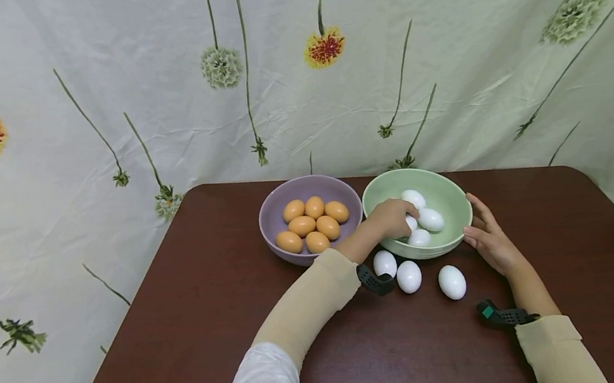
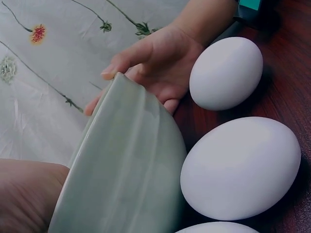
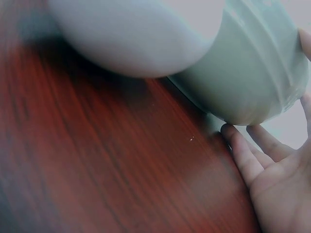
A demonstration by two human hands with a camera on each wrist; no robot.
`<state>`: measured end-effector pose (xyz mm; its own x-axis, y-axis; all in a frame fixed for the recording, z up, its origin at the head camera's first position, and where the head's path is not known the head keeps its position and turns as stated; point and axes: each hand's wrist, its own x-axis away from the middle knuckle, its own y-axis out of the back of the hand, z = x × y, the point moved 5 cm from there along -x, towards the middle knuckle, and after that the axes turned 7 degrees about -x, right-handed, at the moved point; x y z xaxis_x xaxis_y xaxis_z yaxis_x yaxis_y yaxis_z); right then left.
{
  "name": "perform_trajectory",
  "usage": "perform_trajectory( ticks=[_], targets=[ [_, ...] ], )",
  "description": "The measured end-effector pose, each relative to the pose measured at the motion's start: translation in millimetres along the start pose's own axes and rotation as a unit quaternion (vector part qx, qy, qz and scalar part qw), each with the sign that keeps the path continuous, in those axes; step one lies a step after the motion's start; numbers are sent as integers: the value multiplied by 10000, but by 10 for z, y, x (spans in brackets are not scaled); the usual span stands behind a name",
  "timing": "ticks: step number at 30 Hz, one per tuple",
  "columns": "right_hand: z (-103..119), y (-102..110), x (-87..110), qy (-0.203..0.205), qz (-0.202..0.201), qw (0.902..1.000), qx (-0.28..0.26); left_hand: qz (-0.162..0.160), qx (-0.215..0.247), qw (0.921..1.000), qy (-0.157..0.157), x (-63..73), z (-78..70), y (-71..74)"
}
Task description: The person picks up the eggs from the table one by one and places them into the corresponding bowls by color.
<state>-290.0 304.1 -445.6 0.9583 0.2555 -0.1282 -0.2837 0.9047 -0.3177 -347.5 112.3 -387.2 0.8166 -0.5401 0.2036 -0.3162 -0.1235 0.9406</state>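
My left hand (image 1: pixel 395 216) reaches over the near left rim of the light green bowl (image 1: pixel 454 202). Its bent fingers hold a white egg (image 1: pixel 411 223) low in the bowl, partly covered by the fingers. Other white eggs (image 1: pixel 431 219) lie around it. At the bowl's right side, my right hand (image 1: pixel 492 244) rests its thumb and fairly straight fingers against the outside and rim. The right wrist view shows those fingertips (image 3: pixel 228 130) touching the bowl's outer wall. In the left wrist view, the green bowl (image 2: pixel 131 160) hides the left fingertips.
Three white eggs lie on the dark red-brown table (image 1: pixel 195 307) before the green bowl, the rightmost egg (image 1: pixel 452 282) apart from the other two. A purple bowl (image 1: pixel 270 218) with several brown eggs (image 1: pixel 302 226) stands to the left. Behind the table hangs a flowered cloth (image 1: pixel 164 56).
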Motion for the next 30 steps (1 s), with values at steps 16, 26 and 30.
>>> perform_trajectory(
  ticks=[16, 26, 30],
  targets=[
    [6, -17, -5, -32, -41, 10000, -2, -779, 1178, 9888, -476, 87, 48, 72],
    [4, -6, -8, -90, -61, 9999, 29, -1435, 3623, 9138, -1145, 233, 169, 124],
    [-1, 6, -9, -102, -66, 9999, 43, -1496, 3963, 8980, -1190, 250, 190, 134]
  ],
)
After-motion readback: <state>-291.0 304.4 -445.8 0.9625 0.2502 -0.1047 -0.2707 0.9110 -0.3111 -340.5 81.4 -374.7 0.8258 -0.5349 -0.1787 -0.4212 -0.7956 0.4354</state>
